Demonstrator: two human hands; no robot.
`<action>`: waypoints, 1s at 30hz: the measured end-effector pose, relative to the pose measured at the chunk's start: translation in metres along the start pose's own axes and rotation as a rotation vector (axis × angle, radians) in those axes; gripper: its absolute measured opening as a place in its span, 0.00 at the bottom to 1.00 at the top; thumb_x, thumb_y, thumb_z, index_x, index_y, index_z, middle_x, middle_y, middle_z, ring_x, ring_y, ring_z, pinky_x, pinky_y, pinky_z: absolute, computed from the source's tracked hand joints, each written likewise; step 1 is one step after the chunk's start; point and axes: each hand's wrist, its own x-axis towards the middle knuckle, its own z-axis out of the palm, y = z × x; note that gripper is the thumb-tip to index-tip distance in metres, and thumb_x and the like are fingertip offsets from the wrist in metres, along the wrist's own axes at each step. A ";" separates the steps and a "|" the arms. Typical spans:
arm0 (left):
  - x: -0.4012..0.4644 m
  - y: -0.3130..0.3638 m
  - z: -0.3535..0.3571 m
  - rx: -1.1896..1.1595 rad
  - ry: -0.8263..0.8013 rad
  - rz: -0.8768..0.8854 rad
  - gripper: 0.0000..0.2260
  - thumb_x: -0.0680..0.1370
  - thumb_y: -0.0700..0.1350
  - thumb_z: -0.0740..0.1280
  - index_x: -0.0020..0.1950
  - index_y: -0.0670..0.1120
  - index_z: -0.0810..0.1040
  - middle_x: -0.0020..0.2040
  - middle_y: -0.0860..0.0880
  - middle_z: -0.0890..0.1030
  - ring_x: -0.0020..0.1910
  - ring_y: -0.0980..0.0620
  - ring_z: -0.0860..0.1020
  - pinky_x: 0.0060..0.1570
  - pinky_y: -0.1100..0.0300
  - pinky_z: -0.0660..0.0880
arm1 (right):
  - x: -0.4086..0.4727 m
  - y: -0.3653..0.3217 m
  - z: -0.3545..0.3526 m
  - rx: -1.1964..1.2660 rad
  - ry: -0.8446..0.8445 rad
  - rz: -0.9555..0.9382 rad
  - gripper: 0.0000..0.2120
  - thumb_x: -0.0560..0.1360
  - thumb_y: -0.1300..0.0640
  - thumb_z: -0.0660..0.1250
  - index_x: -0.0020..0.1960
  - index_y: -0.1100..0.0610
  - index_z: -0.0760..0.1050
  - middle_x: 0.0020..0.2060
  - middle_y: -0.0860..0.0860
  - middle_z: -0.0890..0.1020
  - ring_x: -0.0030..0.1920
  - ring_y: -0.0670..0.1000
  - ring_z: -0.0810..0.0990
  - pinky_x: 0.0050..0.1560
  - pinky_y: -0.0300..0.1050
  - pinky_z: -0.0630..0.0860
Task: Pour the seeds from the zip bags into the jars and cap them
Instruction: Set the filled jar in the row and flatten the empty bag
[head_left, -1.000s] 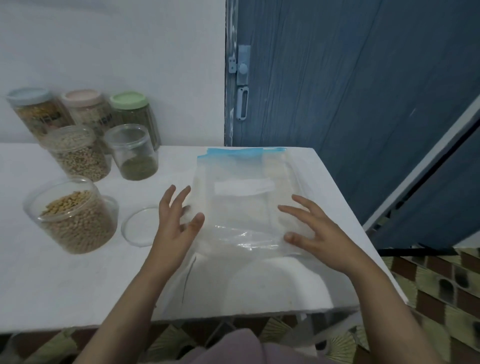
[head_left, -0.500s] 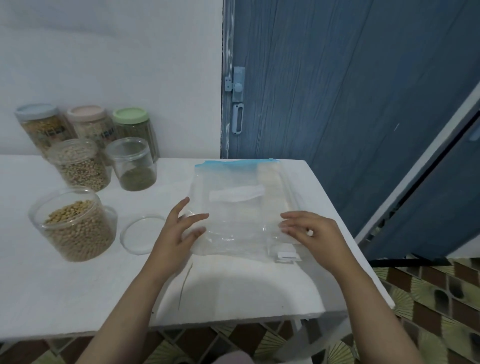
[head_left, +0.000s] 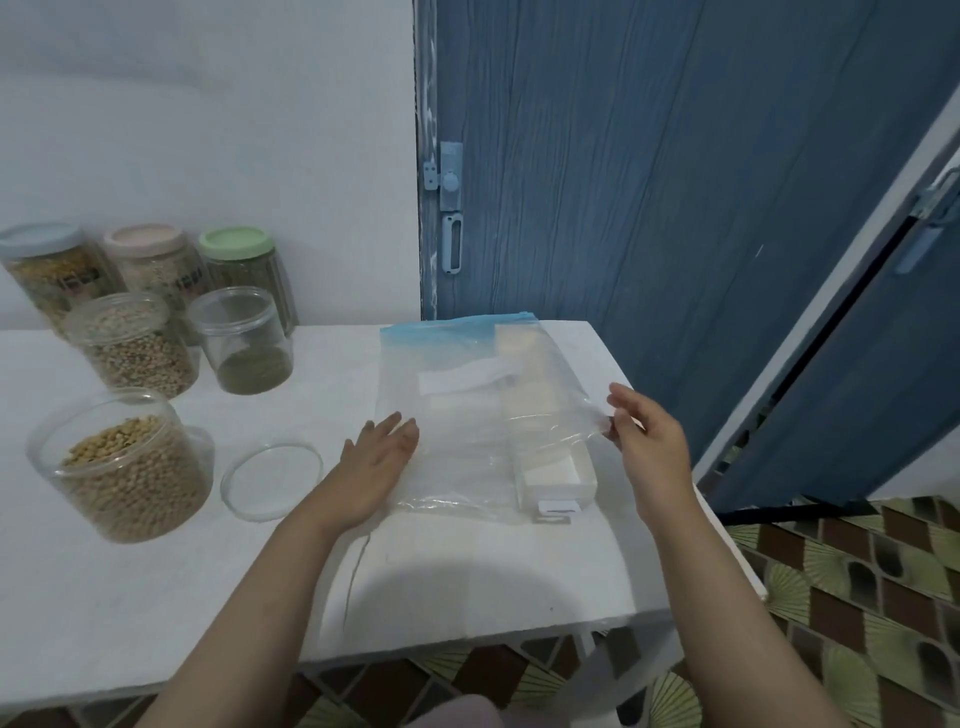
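An empty clear zip bag (head_left: 462, 415) with a blue zip strip at its far end lies flat on the white table (head_left: 467, 571). My left hand (head_left: 376, 467) rests on the bag's left edge with straight fingers. My right hand (head_left: 649, 447) pinches the bag's right edge and lifts it a little. An open jar of tan seeds (head_left: 124, 467) stands at the left, with its clear lid (head_left: 271, 479) lying flat beside it. Behind them stand a jar of speckled seeds (head_left: 136, 345) and an open jar holding a little green seed (head_left: 245, 340).
Three capped jars with blue (head_left: 44, 244), pink (head_left: 145, 241) and green (head_left: 236, 244) lids line the wall. A small white box (head_left: 558, 475) shows at the bag's near right corner. A blue door (head_left: 649, 182) stands behind the table; patterned floor lies beyond the table's right edge.
My right hand has moved from the bag's near right part out to its right edge and raised that edge. My left hand has flattened on the bag's left side.
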 end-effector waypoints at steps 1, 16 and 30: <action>0.003 0.007 0.003 0.015 0.025 -0.021 0.40 0.74 0.76 0.41 0.80 0.56 0.56 0.81 0.57 0.50 0.80 0.54 0.44 0.78 0.51 0.38 | -0.001 0.003 0.000 -0.003 0.025 0.038 0.14 0.82 0.63 0.61 0.62 0.51 0.80 0.55 0.44 0.81 0.45 0.42 0.82 0.55 0.38 0.75; 0.023 -0.011 0.056 0.478 0.181 -0.060 0.29 0.83 0.61 0.45 0.82 0.54 0.44 0.82 0.46 0.44 0.81 0.43 0.44 0.78 0.51 0.43 | -0.006 0.012 -0.006 -0.138 -0.082 0.136 0.15 0.82 0.60 0.62 0.40 0.51 0.81 0.35 0.39 0.80 0.41 0.47 0.76 0.47 0.42 0.72; 0.023 -0.014 0.060 0.476 0.233 -0.038 0.29 0.83 0.61 0.45 0.82 0.53 0.43 0.82 0.47 0.45 0.81 0.44 0.44 0.79 0.52 0.43 | -0.015 -0.028 -0.025 -0.325 0.241 -0.526 0.18 0.82 0.57 0.63 0.72 0.55 0.72 0.69 0.51 0.72 0.68 0.46 0.70 0.65 0.25 0.64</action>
